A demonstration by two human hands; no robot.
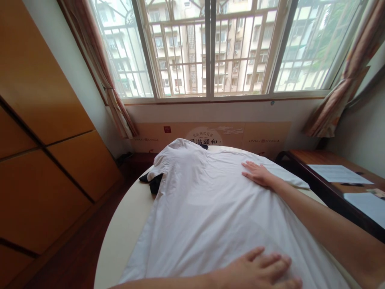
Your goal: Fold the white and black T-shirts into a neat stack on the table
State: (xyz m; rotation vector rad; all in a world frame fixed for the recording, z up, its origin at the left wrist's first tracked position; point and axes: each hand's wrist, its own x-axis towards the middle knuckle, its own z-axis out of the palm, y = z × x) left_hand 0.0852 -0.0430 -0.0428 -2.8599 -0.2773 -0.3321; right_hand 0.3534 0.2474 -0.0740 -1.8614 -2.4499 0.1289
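Observation:
A white cloth garment (207, 200) lies spread over a round, cream-coloured table (120, 241). Its far left part is bunched up over something dark (155, 185) that shows at the edge. My right hand (258, 173) rests flat on the far right part of the fabric, fingers spread and pointing left. Nearer to me, at the bottom of the view, my left hand (261, 269) lies on the cloth with its fingers apart. Neither hand holds anything. Small wrinkles run along the fabric between them.
At the right stands a dark wooden desk (319, 158) bearing papers (339, 174) and a pen. Orange-brown cabinets (60, 176) line the left side. Beyond the table are a printed banner (264, 132), a barred window (207, 52) and tied curtains (116, 104).

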